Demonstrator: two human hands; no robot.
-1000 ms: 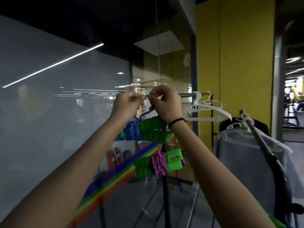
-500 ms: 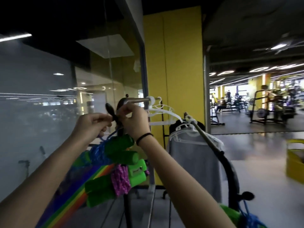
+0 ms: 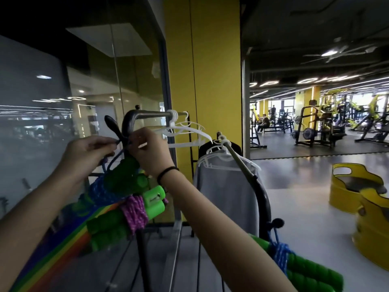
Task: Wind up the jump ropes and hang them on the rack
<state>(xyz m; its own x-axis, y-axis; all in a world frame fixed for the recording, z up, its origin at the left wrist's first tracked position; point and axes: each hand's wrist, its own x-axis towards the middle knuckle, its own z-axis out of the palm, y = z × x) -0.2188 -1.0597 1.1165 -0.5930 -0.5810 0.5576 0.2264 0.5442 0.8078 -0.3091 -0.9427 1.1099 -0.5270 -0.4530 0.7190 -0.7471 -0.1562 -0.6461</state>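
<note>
A blue jump rope [image 3: 103, 191], wound up with green foam handles, hangs just below my hands. My left hand [image 3: 88, 151] and my right hand [image 3: 148, 150] each pinch an end of its thin blue cord at a black hook [image 3: 114, 128] on the dark metal rack [image 3: 151, 113]. Lower down hangs a purple jump rope [image 3: 135, 213] with bright green handles. Another wound blue rope with green handles [image 3: 282, 256] hangs from a knob at the rack's near right end.
White plastic hangers [image 3: 189, 131] and a grey garment [image 3: 227, 190] hang on the rack's bars. A glass wall is at the left, with a rainbow stripe low down. A yellow pillar stands behind. Yellow tub seats [image 3: 357, 190] sit on the floor at the right, gym machines beyond.
The view has swung right, bringing the gym floor and the near rope bundle into sight. My hands stay together on the blue cord, now at the black hook rather than the bar.
</note>
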